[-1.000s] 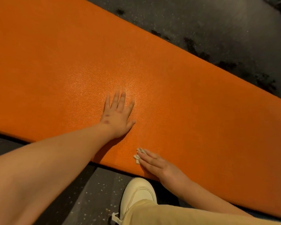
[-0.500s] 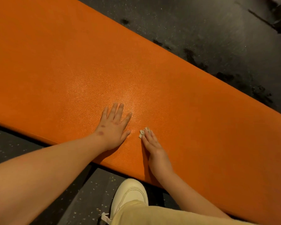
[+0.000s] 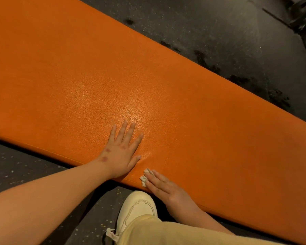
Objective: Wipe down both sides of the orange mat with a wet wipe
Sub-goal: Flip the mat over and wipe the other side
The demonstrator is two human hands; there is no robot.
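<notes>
Left hand (image 3: 121, 152) laid flat on mat (image 3: 184, 103), fingers spread, nothing held. Wipe (image 3: 143, 179) pressed onto mat's near edge under straight fingers of right hand (image 3: 166, 188).

The orange mat (image 3: 166, 76) lies flat on a dark speckled floor (image 3: 219, 23). The left grip (image 3: 122, 152) rests palm-down on the mat close to its near edge, fingers straight and spread. Just beside it, at that same edge, the right grip (image 3: 164, 188) presses a crumpled wet wipe (image 3: 144, 177) onto the mat under flat fingers. A cream shoe (image 3: 136, 209) stands on the floor just off the mat's near edge.
</notes>
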